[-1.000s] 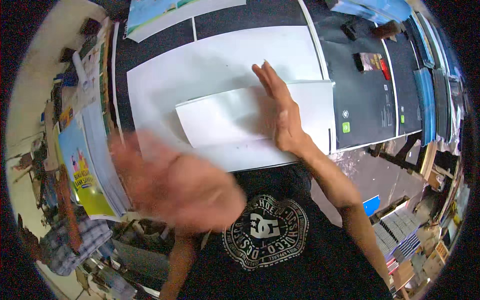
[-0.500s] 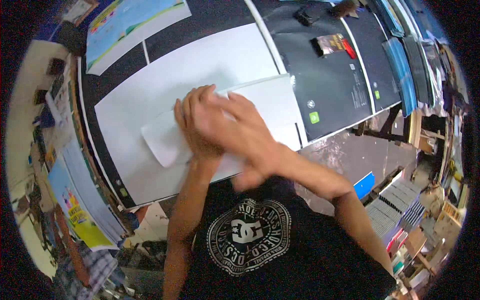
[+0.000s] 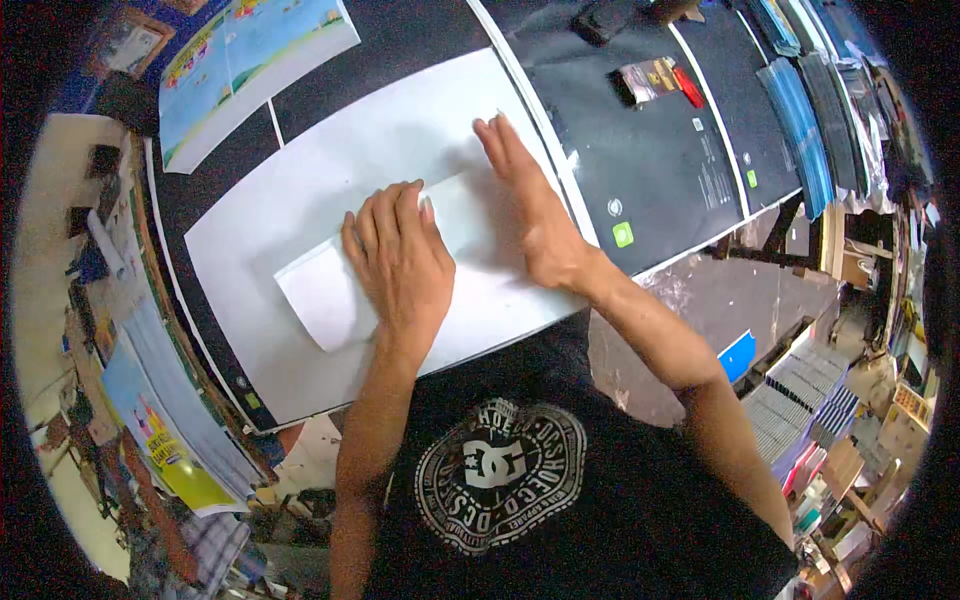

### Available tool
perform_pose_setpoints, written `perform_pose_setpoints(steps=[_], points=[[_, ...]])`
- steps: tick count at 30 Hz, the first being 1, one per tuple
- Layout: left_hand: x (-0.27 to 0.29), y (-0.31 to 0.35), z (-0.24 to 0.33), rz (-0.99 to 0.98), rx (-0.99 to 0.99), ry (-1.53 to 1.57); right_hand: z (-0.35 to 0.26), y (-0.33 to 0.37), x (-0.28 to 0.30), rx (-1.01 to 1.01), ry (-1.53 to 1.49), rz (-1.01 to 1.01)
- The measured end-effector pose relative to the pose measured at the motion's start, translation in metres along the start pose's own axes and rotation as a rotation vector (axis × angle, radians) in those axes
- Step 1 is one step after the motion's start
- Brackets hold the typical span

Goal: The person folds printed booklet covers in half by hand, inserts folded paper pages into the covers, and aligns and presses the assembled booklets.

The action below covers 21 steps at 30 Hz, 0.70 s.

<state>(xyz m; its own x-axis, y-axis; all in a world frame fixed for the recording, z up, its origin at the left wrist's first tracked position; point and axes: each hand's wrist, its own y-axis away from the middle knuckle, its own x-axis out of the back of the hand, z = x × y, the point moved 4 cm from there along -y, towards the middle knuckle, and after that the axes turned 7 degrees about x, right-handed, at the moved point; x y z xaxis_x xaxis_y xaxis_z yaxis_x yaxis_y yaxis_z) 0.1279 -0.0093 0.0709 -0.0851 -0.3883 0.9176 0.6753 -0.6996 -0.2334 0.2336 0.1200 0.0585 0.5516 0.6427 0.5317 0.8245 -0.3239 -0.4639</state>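
A smaller white sheet of paper (image 3: 325, 300), folded over, lies on a large white sheet (image 3: 400, 115) on the worktable. My left hand (image 3: 405, 262) rests flat on the folded sheet near its far edge, fingers stretched forward. To the right, my right hand (image 3: 535, 215) is turned on its side over the right end of the folded sheet, its fingers straight out and pointing away from me. Nothing is held in either hand. Whether the right hand's edge touches the paper is hard to tell. Part of the folded sheet is hidden under my hands.
Black boards (image 3: 640, 170) with pale edges cover the table. A small packet (image 3: 650, 82) and a red tool (image 3: 688, 87) lie far right. Printed colour sheets (image 3: 265, 60) lie far left. A stack of printed sheets (image 3: 165, 430) and another person's plaid sleeve (image 3: 205, 545) are at lower left.
My hands were crossed together over the folded sheet. My right hand has swung right, away from the left one, which stays on the paper.
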Motion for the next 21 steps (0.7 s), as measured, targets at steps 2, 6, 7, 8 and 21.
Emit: perform_pose_setpoints(steps=[2, 6, 7, 8, 21], points=[[0.001, -0.003, -0.004, -0.009, 0.000, 0.028, 0.004, -0.008, 0.002, -0.005, -0.190, 0.013], [0.021, -0.013, -0.025, -0.105, 0.148, 0.624, -0.006, -0.007, -0.019, -0.001, 0.430, -0.280], [0.047, -0.014, -0.021, -0.008, 0.089, 0.594, -0.013, -0.010, -0.018, -0.030, 0.420, -0.192], [0.069, -0.014, -0.021, 0.124, -0.025, 0.595, -0.015, -0.009, -0.017, -0.041, 0.422, -0.191], [0.062, 0.035, -0.096, 0.476, 0.305, 0.614, -0.014, -0.010, -0.019, -0.034, 0.480, -0.196]])
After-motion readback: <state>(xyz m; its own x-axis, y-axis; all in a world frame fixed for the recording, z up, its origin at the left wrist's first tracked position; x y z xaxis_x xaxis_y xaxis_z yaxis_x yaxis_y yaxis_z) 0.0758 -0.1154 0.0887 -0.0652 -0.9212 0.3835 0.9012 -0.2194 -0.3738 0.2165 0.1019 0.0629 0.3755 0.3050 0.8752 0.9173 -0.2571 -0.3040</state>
